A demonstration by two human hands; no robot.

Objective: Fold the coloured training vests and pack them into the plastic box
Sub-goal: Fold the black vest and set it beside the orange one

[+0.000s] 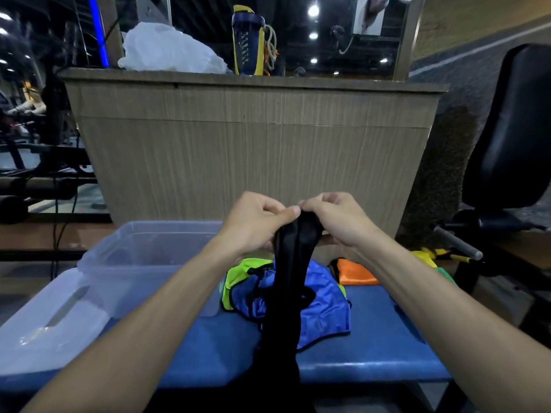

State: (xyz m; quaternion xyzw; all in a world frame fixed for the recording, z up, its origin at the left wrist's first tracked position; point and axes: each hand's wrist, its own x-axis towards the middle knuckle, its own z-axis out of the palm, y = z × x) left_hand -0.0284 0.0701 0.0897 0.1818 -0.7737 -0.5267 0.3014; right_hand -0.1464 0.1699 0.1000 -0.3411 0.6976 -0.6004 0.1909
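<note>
1. Hands are meeting raised above the bench (372,347): left hand (253,223) and right hand (334,220) are pinching the black vest (287,293) top with curled fingers.
2. Vest is hanging toward 6 o'clock over the blue vest (325,308).
3. Plastic box (143,254) is sitting at 9 o'clock.

Single head view, facing forward and down, close above bench (372,353)

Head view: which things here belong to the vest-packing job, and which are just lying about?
Job: black vest held by left hand and right hand; blue vest; green vest; orange vest; plastic box; lid.
Lying about: bottle; white bag; chair.
</note>
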